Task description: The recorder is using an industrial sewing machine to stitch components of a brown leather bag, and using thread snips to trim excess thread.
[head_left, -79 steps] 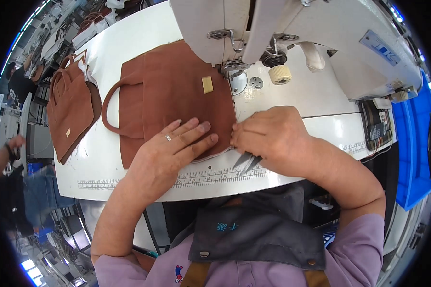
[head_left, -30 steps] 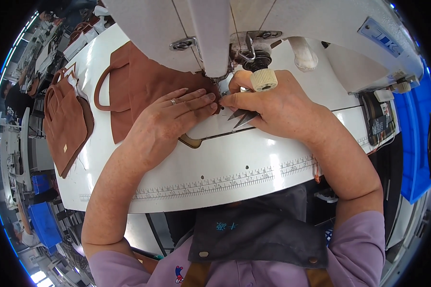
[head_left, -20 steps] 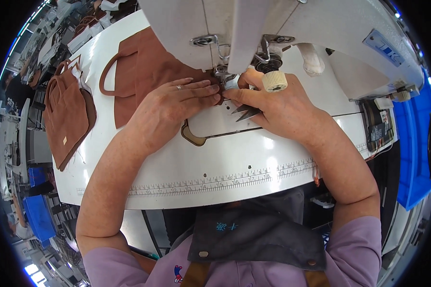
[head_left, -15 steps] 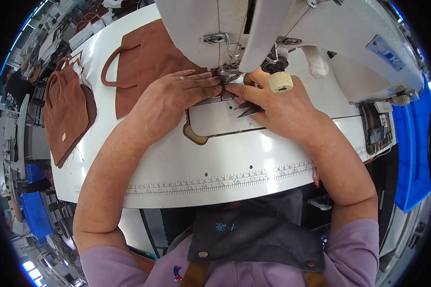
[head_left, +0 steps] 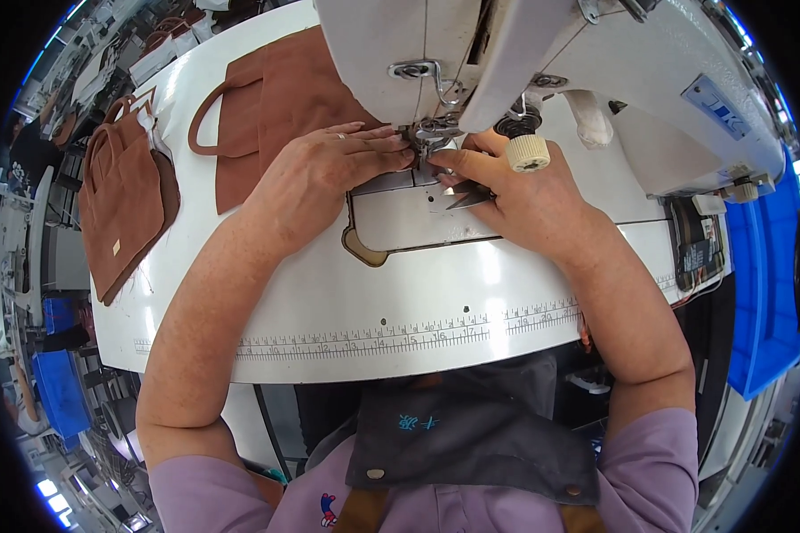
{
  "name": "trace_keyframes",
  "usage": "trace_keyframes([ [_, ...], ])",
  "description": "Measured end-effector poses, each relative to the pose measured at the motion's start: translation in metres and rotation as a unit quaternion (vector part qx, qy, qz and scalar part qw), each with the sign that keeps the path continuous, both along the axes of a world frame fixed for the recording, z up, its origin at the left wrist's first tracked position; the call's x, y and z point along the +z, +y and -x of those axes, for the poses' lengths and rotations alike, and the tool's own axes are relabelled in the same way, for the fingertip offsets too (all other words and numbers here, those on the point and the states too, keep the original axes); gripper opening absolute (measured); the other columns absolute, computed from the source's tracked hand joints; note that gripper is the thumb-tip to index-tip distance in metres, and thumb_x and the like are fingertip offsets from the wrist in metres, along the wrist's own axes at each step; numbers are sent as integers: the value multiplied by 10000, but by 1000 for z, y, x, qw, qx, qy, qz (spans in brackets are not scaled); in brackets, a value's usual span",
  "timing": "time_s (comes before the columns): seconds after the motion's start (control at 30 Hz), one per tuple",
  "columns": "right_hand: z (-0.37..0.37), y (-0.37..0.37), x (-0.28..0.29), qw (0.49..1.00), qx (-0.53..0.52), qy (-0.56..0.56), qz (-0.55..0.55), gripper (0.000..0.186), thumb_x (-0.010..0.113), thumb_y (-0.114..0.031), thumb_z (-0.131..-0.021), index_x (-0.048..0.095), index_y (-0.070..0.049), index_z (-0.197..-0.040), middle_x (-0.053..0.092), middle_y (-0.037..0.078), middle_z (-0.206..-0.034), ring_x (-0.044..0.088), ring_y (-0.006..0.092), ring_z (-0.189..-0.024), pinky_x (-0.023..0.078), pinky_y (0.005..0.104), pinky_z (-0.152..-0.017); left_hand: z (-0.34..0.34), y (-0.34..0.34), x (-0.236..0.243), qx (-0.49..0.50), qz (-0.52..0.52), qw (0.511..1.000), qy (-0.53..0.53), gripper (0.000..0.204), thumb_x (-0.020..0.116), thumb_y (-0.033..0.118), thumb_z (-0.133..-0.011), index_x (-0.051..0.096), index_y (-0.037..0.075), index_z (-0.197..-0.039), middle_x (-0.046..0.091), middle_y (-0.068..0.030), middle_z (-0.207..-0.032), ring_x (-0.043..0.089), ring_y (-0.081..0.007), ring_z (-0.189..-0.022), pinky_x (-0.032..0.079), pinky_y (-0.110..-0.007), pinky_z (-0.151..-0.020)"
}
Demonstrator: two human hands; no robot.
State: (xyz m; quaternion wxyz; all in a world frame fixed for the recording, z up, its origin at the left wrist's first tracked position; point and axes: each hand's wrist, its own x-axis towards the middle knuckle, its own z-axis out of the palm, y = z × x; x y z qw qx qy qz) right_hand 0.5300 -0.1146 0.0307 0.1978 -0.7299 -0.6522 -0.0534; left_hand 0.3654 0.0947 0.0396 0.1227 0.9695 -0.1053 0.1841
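My left hand [head_left: 316, 173] lies flat with its fingers stretched out, pressing the edge of a brown fabric bag piece [head_left: 280, 98] beside the presser foot [head_left: 424, 149] of a white sewing machine [head_left: 391, 53]. A handle loop sticks out of that piece to the left. On the other side of the foot, my right hand [head_left: 529, 191] is closed around small thread snips [head_left: 469, 194], their blades pointing left out of the palm. Its thumb and forefinger reach close to the foot. Whether they pinch the fabric edge there is hidden.
At the left of the white table [head_left: 311, 302] lie brown bags with handles [head_left: 129, 200]. A ruler scale [head_left: 356, 342] runs along the front edge. The machine head overhangs my hands, with a cream tension knob [head_left: 529, 153] above the right one. Blue bins [head_left: 767, 293] stand at the right.
The view has shifted slightly. My right hand and the snips have turned a little, the blades showing at a different angle. My left hand stays on the fabric.
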Motion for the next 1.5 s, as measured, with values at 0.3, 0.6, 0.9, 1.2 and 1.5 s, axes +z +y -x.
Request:
trace_keyframes([
  [0.3, 0, -1, 4, 1000, 13, -1, -7, 386, 786, -181, -781, 741, -182, -1164, 649, 97, -995, 691, 302, -839, 555, 431, -704, 13, -44, -1, 89, -27, 996, 8, 540, 516, -138, -786, 661, -9, -1290, 664, -191, -1323, 605, -362, -1284, 467, -463, -1142],
  [0.6, 4, -2, 6, 1000, 22, 14, -7, 351, 755, -134, -770, 741, -150, -1121, 657, 48, -1003, 694, 283, -845, 562, 421, -709, 16, -35, 10, 79, 28, 995, 55, 508, 535, -130, -817, 647, -15, -1299, 644, -193, -1356, 596, -336, -1298, 467, -455, -1146],
  [0.9, 0, 1, 3, 998, 27, 20, -53, 266, 771, -138, -761, 739, -130, -1026, 652, 46, -954, 688, 290, -827, 558, 426, -694, 16, -31, -3, 78, -72, 994, -20, 429, 561, -46, -869, 628, -6, -1291, 695, -194, -1230, 706, -335, -1089, 600, -394, -912],
  [1.2, -1, 3, -1, 996, 71, -12, -55, 333, 794, -179, -750, 752, -167, -1080, 654, 44, -959, 696, 275, -819, 561, 424, -678, 21, -33, 18, 77, 20, 995, 67, 497, 514, -78, -871, 591, 16, -1353, 666, -212, -1289, 674, -380, -1128, 573, -417, -962],
  [1.5, 13, -3, 11, 997, 52, -55, -4, 309, 782, -189, -757, 758, -151, -1063, 681, 42, -913, 709, 266, -789, 561, 418, -649, 22, -28, 15, 63, -112, 989, 77, 553, 480, -88, -854, 594, 20, -1383, 567, -124, -1471, 505, -289, -1402, 381, -475, -1204],
])
